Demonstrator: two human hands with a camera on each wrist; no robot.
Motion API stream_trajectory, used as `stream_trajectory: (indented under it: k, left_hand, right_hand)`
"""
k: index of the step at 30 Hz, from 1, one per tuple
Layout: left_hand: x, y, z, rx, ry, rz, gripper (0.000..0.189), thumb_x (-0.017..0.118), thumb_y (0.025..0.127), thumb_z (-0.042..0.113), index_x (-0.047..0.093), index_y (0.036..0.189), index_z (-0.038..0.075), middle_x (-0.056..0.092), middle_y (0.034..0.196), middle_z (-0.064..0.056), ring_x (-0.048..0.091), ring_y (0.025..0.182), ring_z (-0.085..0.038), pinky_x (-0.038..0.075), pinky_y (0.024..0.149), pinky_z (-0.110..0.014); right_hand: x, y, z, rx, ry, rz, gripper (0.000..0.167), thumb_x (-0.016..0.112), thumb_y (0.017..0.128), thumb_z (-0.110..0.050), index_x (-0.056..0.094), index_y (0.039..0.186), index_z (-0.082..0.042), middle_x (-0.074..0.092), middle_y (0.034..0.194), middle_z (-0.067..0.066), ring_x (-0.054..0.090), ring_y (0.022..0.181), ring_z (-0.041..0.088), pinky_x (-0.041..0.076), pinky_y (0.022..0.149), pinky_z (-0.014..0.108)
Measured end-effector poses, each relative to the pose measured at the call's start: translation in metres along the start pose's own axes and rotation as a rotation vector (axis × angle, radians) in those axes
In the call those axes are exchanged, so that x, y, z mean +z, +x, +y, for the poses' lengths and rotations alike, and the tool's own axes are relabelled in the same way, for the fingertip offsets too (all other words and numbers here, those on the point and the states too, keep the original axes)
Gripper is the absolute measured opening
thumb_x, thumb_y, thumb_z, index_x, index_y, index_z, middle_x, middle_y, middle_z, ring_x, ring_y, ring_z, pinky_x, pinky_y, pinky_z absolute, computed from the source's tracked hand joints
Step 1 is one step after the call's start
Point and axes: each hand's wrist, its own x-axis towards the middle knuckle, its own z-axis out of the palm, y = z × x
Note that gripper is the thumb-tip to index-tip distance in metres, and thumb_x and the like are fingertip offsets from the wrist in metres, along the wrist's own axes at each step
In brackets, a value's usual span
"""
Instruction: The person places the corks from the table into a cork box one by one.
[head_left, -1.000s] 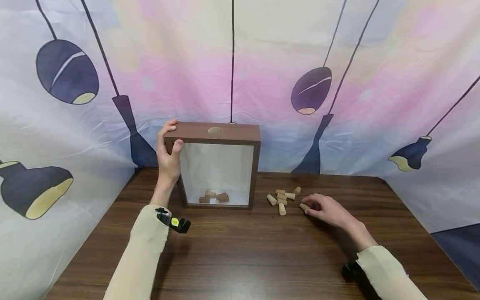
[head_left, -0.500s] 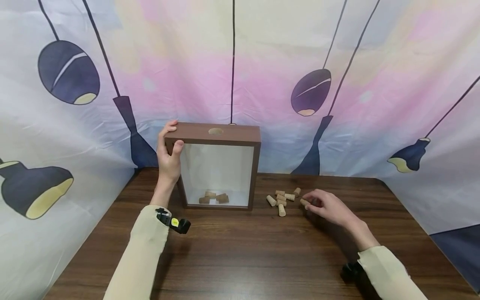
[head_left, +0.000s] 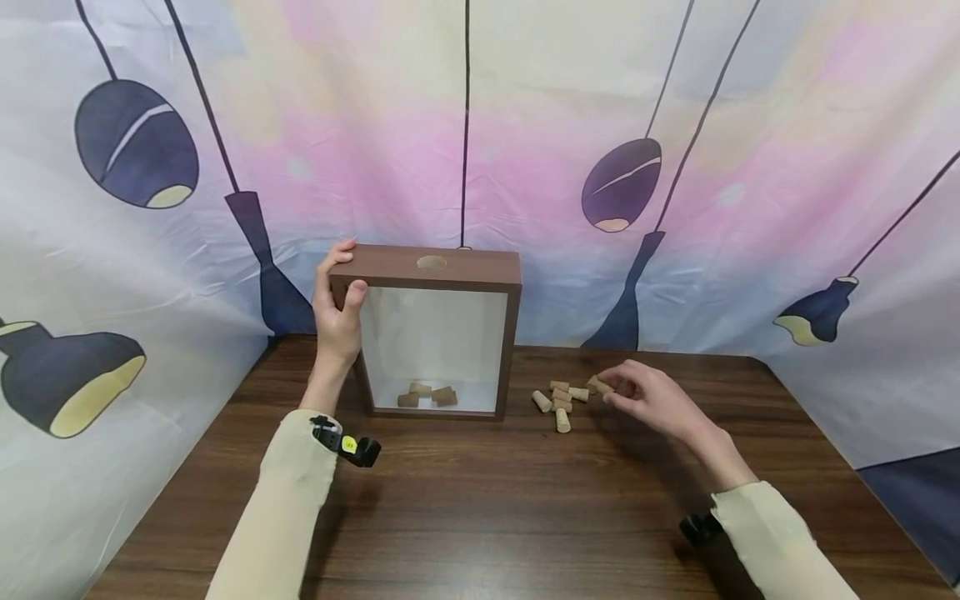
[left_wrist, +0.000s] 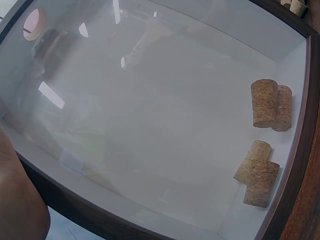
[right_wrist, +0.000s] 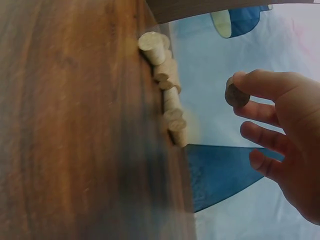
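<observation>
A brown box frame with a clear front stands upright on the table, a round hole in its top. My left hand grips its upper left corner, thumb on the front and fingers over the top. Several corks lie inside along the bottom. To the right of the frame, my right hand pinches a cork between thumb and fingertips, held above the table. Just left of that hand, several loose corks lie in a cluster.
The dark wooden table reaches back to a fabric backdrop printed with hanging lamps. The backdrop also closes in both sides. A wrist camera sits on my left wrist, and another camera is on the right.
My right hand has raised the cork off the table and carried it slightly away and left, toward the loose corks. The left hand and the box frame have stayed in place.
</observation>
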Motion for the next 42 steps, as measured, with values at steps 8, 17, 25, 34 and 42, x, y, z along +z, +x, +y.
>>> stream_trajectory:
  k: [8,17,25,34,42]
  left_hand:
    - [0.006,0.003,0.025,0.004,-0.003,-0.004,0.067,0.061,0.097,0.045,0.044,0.121,-0.015,0.042,0.139,-0.036,0.038,0.142,-0.031,0.024,0.118,-0.038]
    - [-0.002,0.000,-0.003,0.003,0.005,-0.001,0.070,0.063,0.094,0.051,0.047,0.124,-0.010,0.047,0.143,-0.023,0.038,0.142,-0.028,0.024,0.118,-0.040]
    - [-0.001,-0.001,0.004,-0.009,0.001,-0.001,0.068,0.063,0.095,0.048,0.046,0.124,-0.011,0.046,0.143,-0.025,0.037,0.144,-0.029,0.023,0.119,-0.039]
    - [0.004,0.001,0.023,-0.007,-0.002,-0.010,0.067,0.061,0.097,0.045,0.044,0.121,-0.015,0.044,0.141,-0.032,0.037,0.143,-0.030,0.022,0.119,-0.040]
    - [-0.003,-0.001,-0.004,0.005,0.000,-0.010,0.070,0.062,0.095,0.051,0.046,0.124,-0.010,0.046,0.143,-0.024,0.037,0.143,-0.029,0.022,0.119,-0.041]
  right_hand:
    - [-0.015,0.011,-0.015,-0.048,-0.040,0.038,0.029,0.073,0.091,-0.021,0.070,0.119,-0.015,0.064,0.097,-0.006,0.055,0.076,0.007,0.048,0.068,0.028]
    - [-0.033,0.029,-0.033,-0.121,-0.062,0.095,0.028,0.075,0.090,-0.021,0.071,0.117,-0.015,0.061,0.090,-0.008,0.053,0.075,0.008,0.046,0.067,0.026]
    - [-0.046,0.044,-0.049,-0.227,-0.068,0.129,0.029,0.076,0.089,-0.019,0.071,0.117,-0.012,0.066,0.098,-0.002,0.058,0.077,0.010,0.049,0.067,0.031]
    - [-0.059,0.057,-0.066,-0.272,-0.102,0.141,0.027,0.074,0.091,-0.018,0.071,0.117,-0.012,0.068,0.102,0.000,0.064,0.080,0.012,0.053,0.070,0.035]
    - [-0.067,0.067,-0.082,-0.324,-0.122,0.169,0.028,0.074,0.091,-0.020,0.070,0.118,-0.015,0.068,0.106,-0.001,0.059,0.081,0.009,0.049,0.069,0.032]
